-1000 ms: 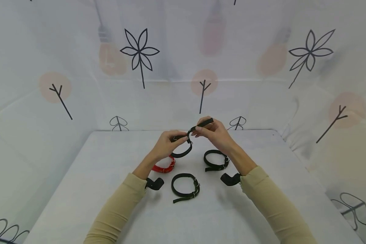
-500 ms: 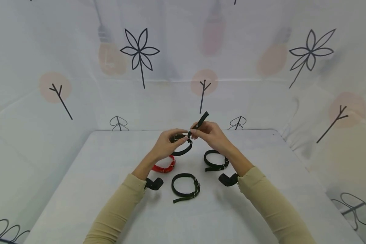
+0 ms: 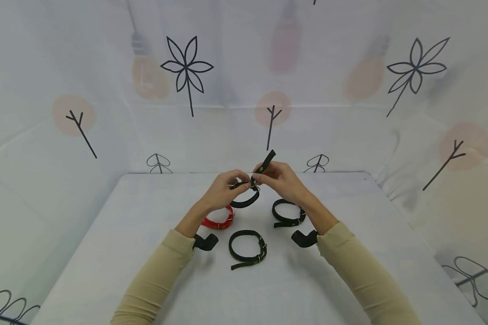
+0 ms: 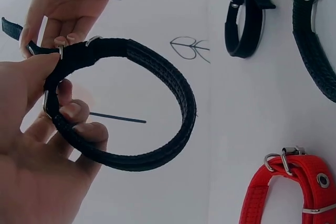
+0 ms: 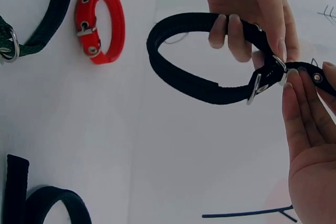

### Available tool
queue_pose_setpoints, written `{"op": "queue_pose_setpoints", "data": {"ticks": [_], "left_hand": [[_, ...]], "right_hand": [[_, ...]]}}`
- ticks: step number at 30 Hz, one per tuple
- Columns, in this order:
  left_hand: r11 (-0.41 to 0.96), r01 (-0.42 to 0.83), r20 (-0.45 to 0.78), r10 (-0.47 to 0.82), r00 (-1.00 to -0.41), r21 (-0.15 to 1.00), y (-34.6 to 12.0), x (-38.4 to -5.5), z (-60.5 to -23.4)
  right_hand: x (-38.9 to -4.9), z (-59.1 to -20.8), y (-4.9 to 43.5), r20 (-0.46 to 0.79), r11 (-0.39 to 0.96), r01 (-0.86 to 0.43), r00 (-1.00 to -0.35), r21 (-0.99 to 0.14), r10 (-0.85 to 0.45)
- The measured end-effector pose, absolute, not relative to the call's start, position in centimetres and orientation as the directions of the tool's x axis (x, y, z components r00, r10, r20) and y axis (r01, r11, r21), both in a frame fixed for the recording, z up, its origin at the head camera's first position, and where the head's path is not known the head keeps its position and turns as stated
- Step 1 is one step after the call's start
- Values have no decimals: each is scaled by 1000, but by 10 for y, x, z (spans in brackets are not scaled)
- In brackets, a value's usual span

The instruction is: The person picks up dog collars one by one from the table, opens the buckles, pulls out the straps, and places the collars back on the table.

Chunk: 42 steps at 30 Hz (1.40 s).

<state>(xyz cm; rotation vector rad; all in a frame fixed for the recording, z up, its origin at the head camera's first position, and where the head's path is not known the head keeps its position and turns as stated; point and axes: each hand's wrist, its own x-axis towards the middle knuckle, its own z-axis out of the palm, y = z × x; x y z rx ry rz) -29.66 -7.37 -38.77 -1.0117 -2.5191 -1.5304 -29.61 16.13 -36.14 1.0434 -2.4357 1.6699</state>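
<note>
Both hands hold a dark pet collar [image 3: 246,204] in the air above the far part of the table. My left hand [image 3: 223,190] grips its band beside the buckle, thumb on top and fingers curled underneath, as the left wrist view shows. The collar [image 4: 189,103] forms a closed loop there. With thumb and fingers, my right hand [image 3: 283,181] pinches the strap close to the metal buckle; the free end [image 3: 267,160] sticks up past the fingers. In the right wrist view, an eyelet [image 5: 317,77] shows on that strap. Fingers partly cover the buckle.
On the white table [image 3: 126,253] lie a red collar [image 3: 223,225], partly behind the left forearm, a dark green collar [image 3: 248,260] at the front, and a dark collar [image 3: 286,222] on the right. A patterned cloth wall [image 3: 227,135] stands behind the table.
My right hand has shifted slightly left, closer to the buckle. The strap end swung from leaning right to pointing more upward. The left hand stays nearly in place, and the other collars lie still.
</note>
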Motion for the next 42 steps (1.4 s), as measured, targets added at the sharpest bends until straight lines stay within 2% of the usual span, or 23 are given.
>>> {"op": "queue_pose_setpoints", "data": {"ticks": [5,12,20,29,35,42], "left_hand": [[267,509,302,553,-776,818,-75,-299,-388],[212,501,318,556,-768,839,-76,-301,-387],[146,420,292,519,-804,896,-76,-297,-387],[125,428,329,463,-823,895,-74,-295,-392],[232,514,363,480,-799,826,-71,-296,-395],[260,669,495,502,-710,696,-66,-297,-398]], "right_hand": [[-296,-361,161,376,188,-525,-776,-830,-507],[-295,-362,164,409,149,-521,-791,-841,-455],[-295,-363,171,394,114,-480,-816,-870,-423],[-293,-358,166,414,123,-509,-798,-852,-437],[-292,-357,159,416,171,-547,-774,-820,-477],[-289,-352,147,409,233,-551,-789,-801,-459]]}}
